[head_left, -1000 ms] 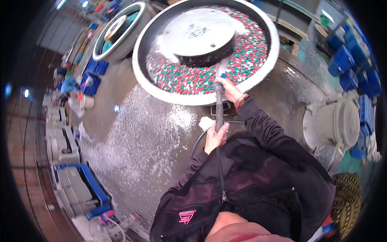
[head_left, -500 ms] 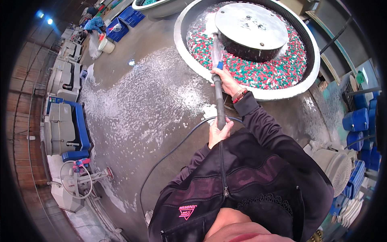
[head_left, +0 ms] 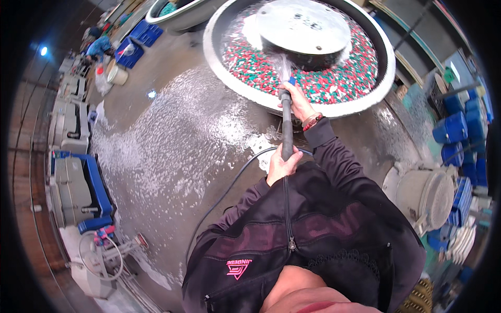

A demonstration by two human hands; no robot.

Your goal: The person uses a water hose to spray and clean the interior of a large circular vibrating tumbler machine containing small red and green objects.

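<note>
Foam covers the wet concrete floor at left, where a dark hose trails. The left hand grips the lower end of a black spray wand; the right hand clasps it near the nozzle, spraying water onto red, green and white pellets in a round tub.

round tumbling tubs: 2, the near tub and a far tub | spray lance: 1 | hose: 1 | hands on the lance: 2, left hand, right hand | white bucket: 1
</note>
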